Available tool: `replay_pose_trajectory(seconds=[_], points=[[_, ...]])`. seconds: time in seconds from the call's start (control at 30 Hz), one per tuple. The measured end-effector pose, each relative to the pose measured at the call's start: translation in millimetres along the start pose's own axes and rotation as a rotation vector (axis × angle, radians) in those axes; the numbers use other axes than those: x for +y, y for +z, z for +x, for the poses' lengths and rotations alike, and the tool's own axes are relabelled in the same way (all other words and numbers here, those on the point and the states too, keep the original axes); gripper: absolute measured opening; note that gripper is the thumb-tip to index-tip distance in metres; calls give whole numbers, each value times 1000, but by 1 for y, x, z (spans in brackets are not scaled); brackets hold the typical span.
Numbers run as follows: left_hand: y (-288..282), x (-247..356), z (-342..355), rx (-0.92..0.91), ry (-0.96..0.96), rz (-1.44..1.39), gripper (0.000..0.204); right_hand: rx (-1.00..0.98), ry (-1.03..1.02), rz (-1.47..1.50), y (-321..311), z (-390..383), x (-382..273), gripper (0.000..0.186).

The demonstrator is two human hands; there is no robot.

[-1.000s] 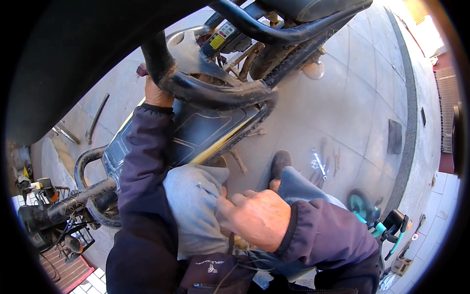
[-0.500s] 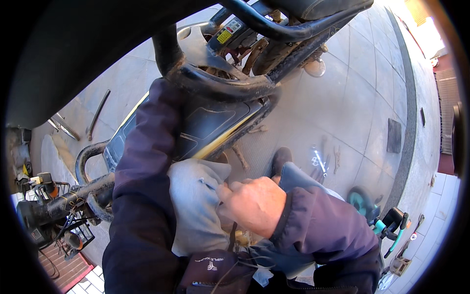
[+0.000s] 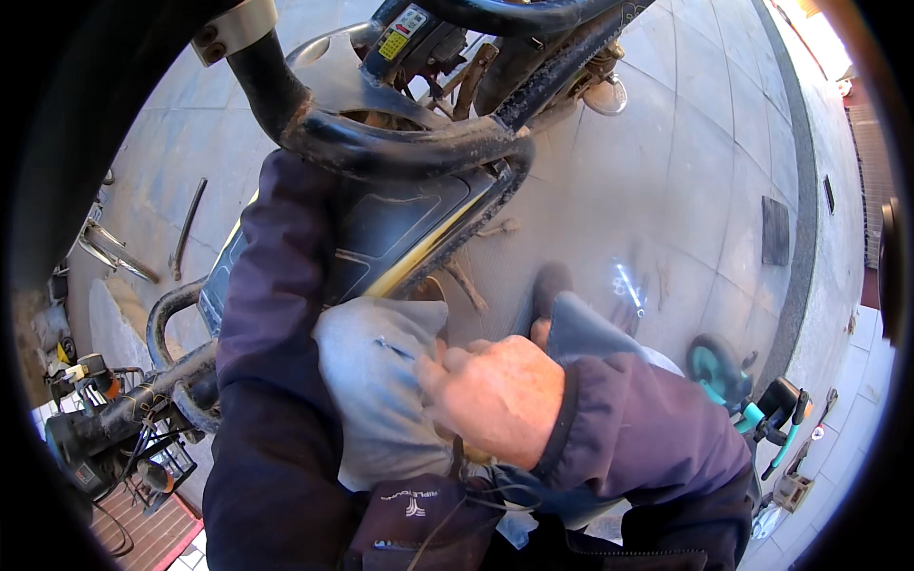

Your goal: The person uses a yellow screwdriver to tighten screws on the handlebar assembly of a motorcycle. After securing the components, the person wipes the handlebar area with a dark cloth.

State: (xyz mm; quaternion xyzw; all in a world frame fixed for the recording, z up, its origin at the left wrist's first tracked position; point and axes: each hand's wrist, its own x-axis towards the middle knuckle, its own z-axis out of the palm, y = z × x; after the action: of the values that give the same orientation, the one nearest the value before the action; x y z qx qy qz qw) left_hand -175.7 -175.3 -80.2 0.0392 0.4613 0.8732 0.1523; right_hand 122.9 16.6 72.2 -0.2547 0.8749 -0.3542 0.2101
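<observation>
My left arm in its dark purple sleeve (image 3: 276, 276) reaches forward along the footboard (image 3: 395, 224) of an electric scooter. Its hand is hidden beneath the thick, scuffed black tube (image 3: 400, 147) of the scooter's frame. My right hand (image 3: 500, 395) is closed, its back turned up, over my lap beside my knee in pale blue jeans (image 3: 376, 357). Its fingers curl under and point left; whatever they hold, if anything, is out of sight. A dark pouch (image 3: 405, 523) hangs at my waist, with cords next to it.
Shiny wrenches (image 3: 628, 288) lie on the paved floor beyond my right knee. A dark flat pad (image 3: 775, 230) is farther right. A teal-and-black wheeled thing (image 3: 719, 371) stands at the right. Handlebar parts (image 3: 86, 447) and a loose black bar (image 3: 188, 228) are on the left.
The scooter frame and footboard have shifted slightly left and up in the picture as the view moved. My right hand stays closed over my lap; my left arm still reaches under the tube.
</observation>
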Motion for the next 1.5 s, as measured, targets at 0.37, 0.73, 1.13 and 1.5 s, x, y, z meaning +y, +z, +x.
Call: replay_pose_trajectory(seconds=[0.37,0.73,1.13,1.5], points=[[-34,24,-18,265,-31,240,23,-24,13,11,-10,3,8,24],[45,143,-30,-192,385,1014,19,-61,-19,-2,-11,1,4,26],[106,158,6,-1048,298,1523,30,-51,-27,-14,-9,4,2,26],[127,153,0,-1165,239,1562,32,16,-10,-4,-8,3,9,14]])
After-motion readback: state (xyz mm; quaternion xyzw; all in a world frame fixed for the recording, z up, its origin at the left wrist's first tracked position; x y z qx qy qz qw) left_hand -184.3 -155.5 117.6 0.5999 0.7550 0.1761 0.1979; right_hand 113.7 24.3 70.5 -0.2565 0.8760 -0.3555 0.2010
